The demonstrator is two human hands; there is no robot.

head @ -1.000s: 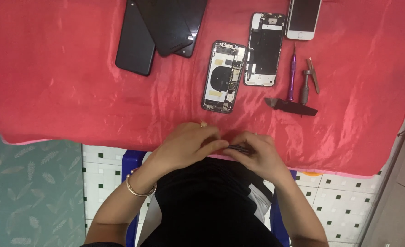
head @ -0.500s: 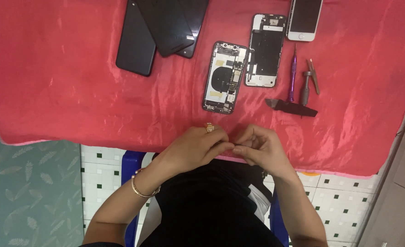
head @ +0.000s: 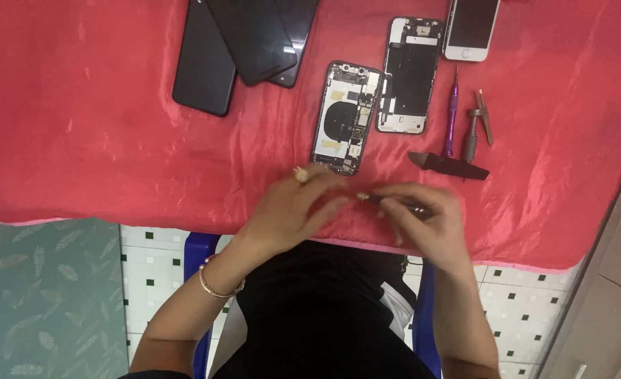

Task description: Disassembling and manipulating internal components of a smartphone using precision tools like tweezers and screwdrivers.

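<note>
Tool (head: 393,203): one slim metal driver, pinched in our right hand (head: 429,224), its tip by the left fingertips (head: 338,203), over the desk's near edge.
Left hand (head: 289,210): grip loose, grasping nothing we can see; gold ring, bangle.
Phones: two opened shells (head: 345,116) (head: 410,74), three dark slabs (head: 205,60), one white-faced (head: 471,28).
Spare tools: purple driver (head: 451,112), black pry wedge (head: 449,165).
Desk: glossy red cloth (head: 79,140), creased.
</note>
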